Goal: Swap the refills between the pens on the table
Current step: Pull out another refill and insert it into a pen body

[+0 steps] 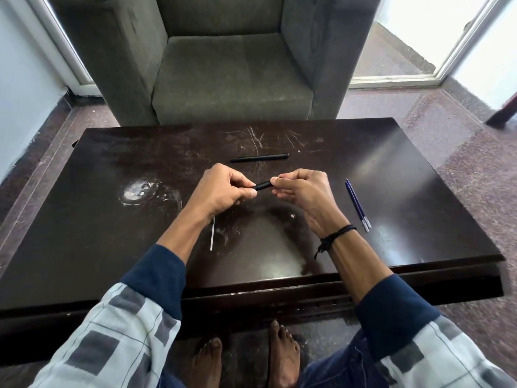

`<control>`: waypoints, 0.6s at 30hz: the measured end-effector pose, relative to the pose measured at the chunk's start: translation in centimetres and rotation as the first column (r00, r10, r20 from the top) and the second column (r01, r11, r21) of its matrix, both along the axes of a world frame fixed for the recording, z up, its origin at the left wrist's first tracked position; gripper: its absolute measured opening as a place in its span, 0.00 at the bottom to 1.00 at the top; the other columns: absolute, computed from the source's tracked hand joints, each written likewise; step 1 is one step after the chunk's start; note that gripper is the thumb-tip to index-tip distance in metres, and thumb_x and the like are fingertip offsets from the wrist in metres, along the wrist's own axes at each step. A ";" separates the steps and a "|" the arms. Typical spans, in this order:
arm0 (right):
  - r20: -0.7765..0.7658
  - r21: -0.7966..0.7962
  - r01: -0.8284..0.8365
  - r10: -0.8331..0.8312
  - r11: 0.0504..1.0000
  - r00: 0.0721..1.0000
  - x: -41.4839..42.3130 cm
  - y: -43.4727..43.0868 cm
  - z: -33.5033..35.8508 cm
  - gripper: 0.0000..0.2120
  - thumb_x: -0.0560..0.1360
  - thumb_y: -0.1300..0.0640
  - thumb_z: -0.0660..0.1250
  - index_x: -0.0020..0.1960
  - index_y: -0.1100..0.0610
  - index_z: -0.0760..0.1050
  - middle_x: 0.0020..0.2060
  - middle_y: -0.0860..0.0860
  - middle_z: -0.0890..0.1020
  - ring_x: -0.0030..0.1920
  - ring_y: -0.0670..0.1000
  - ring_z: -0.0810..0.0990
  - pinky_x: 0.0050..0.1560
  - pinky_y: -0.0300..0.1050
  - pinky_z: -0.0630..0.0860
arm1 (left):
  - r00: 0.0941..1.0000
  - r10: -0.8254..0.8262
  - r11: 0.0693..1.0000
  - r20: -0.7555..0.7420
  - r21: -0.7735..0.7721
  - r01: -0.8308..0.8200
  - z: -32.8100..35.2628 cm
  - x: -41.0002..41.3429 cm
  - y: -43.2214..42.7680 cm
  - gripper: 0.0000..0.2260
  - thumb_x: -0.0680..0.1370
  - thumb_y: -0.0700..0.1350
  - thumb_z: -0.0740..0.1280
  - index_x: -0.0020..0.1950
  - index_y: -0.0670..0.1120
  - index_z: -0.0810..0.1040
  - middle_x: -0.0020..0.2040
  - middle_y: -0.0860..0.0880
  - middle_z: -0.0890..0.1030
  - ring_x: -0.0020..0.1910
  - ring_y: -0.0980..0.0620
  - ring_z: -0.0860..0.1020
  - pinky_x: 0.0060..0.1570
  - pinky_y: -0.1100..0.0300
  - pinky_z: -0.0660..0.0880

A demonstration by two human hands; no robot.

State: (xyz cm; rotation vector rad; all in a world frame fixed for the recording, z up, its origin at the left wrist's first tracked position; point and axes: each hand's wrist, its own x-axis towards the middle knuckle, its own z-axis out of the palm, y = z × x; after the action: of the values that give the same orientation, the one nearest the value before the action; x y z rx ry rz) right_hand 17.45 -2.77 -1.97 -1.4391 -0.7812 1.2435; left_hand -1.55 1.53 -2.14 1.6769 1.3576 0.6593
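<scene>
Both hands hold one black pen [263, 185] above the middle of the dark table [112, 219]. My left hand [223, 189] grips its left end and my right hand [299, 191] pinches its right end, so only a short black stretch shows between the fingers. A second black pen [260, 157] lies flat on the table just beyond my hands. Two blue refills [358, 205] lie side by side on the table to the right of my right hand. A thin pale refill [212, 233] lies on the table under my left wrist, partly hidden.
A grey armchair [223, 65] stands directly behind the table's far edge. A whitish stain [140, 190] marks the tabletop on the left. My bare feet [243, 357] are on the floor below the table's near edge.
</scene>
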 end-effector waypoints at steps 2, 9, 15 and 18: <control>-0.014 0.006 0.001 -0.001 1.000 1.000 -0.1 -0.1 0.0 0.10 0.70 0.65 0.79 0.43 0.64 0.78 0.41 0.59 0.85 0.39 0.54 0.87 0.41 0.40 0.82 | 1.000 0.004 1.000 0.001 0.010 -0.004 0.0 0.0 0.0 0.07 0.70 0.40 0.80 0.43 0.50 0.87 0.34 0.46 0.85 0.30 0.55 0.79 0.36 0.62 0.77; -0.037 -0.006 0.013 -0.013 1.000 0.999 -0.1 -0.1 0.4 0.10 0.71 0.66 0.78 0.46 0.64 0.78 0.40 0.58 0.86 0.39 0.53 0.87 0.38 0.39 0.81 | 1.000 -0.001 0.998 -0.015 0.068 0.002 -0.2 0.3 0.0 0.07 0.71 0.42 0.80 0.45 0.51 0.88 0.35 0.48 0.86 0.31 0.57 0.80 0.40 0.60 0.79; -0.066 -0.001 0.061 -0.061 0.998 0.996 1.6 0.5 1.3 0.11 0.70 0.66 0.78 0.48 0.64 0.78 0.41 0.60 0.86 0.40 0.54 0.87 0.41 0.40 0.83 | 0.993 -0.035 0.975 -0.113 0.216 0.059 -0.1 0.6 0.7 0.10 0.72 0.45 0.79 0.52 0.51 0.87 0.44 0.58 0.84 0.42 0.63 0.80 0.46 0.70 0.72; -0.072 -0.029 0.105 -0.107 0.994 0.992 2.5 0.8 0.8 0.10 0.71 0.66 0.78 0.49 0.64 0.78 0.43 0.60 0.86 0.40 0.54 0.87 0.43 0.41 0.84 | 0.987 -0.027 0.972 -0.156 0.228 0.062 -0.6 0.4 1.2 0.10 0.73 0.44 0.78 0.53 0.50 0.87 0.43 0.60 0.82 0.43 0.63 0.79 0.47 0.69 0.71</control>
State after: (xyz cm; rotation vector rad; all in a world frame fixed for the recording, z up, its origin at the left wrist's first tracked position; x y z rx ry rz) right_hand 19.93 -1.96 -1.17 -1.4289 -0.6334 1.2210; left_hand -1.12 2.71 -2.76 1.9736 1.3861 0.6981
